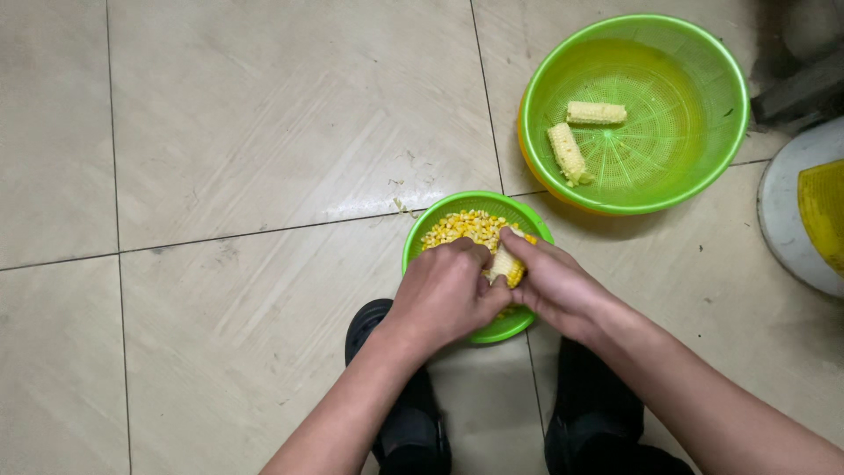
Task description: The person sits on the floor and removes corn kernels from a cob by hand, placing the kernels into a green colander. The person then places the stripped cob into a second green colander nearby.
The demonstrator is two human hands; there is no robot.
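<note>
Both hands grip one short piece of corn cob (506, 265) over a small green bowl (475, 202) on the tiled floor. My left hand (444, 295) wraps the cob's near end, thumb pressed on it. My right hand (554, 286) holds the other side, fingers over the top. Loose yellow kernels (462, 229) fill the far half of the bowl. A large green basket-style bowl (703, 62) stands further back on the right, with two stripped cob pieces (596, 113) (567, 152) lying inside.
My two dark shoes (396, 413) (589, 422) rest on the beige floor tiles just below the small bowl. A round white and yellow object (804, 207) sits at the right edge. Small scraps (400, 207) lie on the floor beside the small bowl.
</note>
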